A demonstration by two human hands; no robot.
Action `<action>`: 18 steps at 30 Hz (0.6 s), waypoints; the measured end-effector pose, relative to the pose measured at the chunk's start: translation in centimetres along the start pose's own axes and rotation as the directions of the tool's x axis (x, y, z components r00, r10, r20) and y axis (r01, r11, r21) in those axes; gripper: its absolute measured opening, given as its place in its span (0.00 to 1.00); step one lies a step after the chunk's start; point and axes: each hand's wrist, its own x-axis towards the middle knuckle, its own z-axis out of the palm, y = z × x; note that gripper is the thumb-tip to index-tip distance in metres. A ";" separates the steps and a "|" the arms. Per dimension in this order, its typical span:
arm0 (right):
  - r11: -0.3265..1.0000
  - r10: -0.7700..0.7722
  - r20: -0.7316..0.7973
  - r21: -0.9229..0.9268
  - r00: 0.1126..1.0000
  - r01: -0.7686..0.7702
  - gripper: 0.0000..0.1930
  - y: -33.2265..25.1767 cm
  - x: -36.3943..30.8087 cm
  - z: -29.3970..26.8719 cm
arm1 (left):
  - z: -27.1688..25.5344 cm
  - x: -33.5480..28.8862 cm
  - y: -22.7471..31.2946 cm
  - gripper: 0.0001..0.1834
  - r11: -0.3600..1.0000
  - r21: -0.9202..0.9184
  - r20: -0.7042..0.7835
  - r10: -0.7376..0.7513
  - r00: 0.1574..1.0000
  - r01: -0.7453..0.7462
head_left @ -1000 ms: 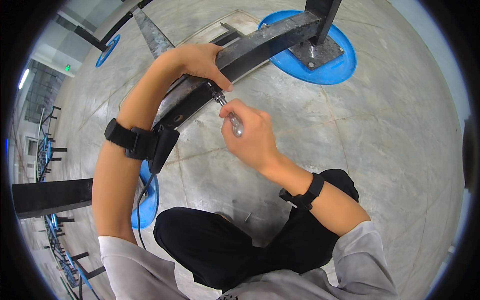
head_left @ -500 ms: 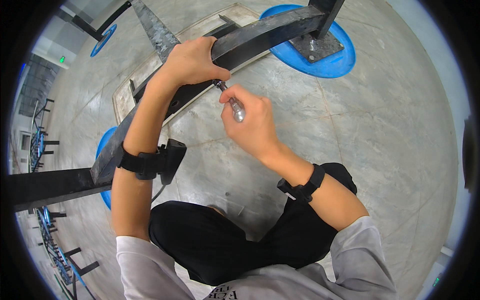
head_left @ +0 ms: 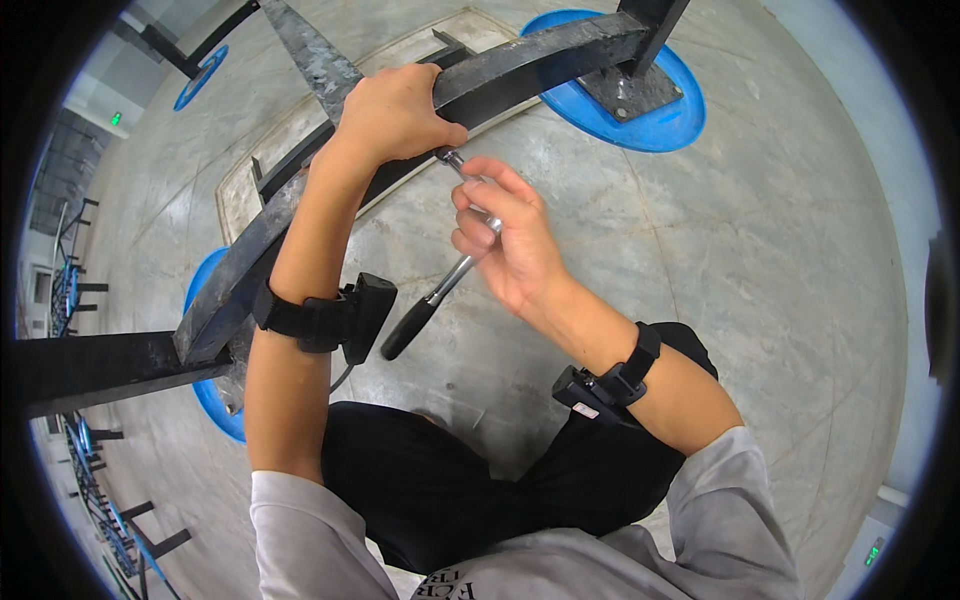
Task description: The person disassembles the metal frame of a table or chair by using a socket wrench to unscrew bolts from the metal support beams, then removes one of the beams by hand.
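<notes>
A dark metal beam point(head_left: 540, 65) runs across in front of me. My left hand point(head_left: 392, 115) is wrapped over its top, the thumb on the near side beside the socket end of a tool. That tool is a ratchet wrench point(head_left: 455, 277) with a shiny shaft and a black grip. Its socket end meets the beam's near face just under my left thumb; any bolt there is hidden. My right hand point(head_left: 510, 225) has its fingers curled around the ratchet's head and shaft, while the black grip sticks out down and to the left.
Blue round discs point(head_left: 680, 120) lie under the frame's feet. A second metal bar point(head_left: 310, 60) joins the beam from behind. At the left, a black leg point(head_left: 100, 372) extends outward. More frames point(head_left: 95, 480) stand at the far left on the grey floor point(head_left: 780, 260).
The ratchet's handle has swung into sight, now pointing down and left. My right hand has turned and its fingers have loosened somewhat. The left hand keeps its place on the beam.
</notes>
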 end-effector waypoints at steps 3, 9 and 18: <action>0.937 -0.085 0.030 -0.338 0.996 0.090 0.08 0.1 0.1 -0.4 | 0.0 0.0 0.2 0.34 1.000 -0.028 0.032 0.008 0.999 -0.007; -0.229 -0.352 0.655 -0.753 0.669 0.616 0.09 -0.6 1.0 -1.4 | 0.2 0.0 0.4 0.34 0.999 0.023 0.026 -0.027 0.999 0.026; 0.135 -0.437 0.437 -0.832 0.786 0.538 0.12 -0.3 0.5 -1.1 | 0.1 0.1 0.4 0.38 0.999 0.037 0.008 -0.026 1.000 0.026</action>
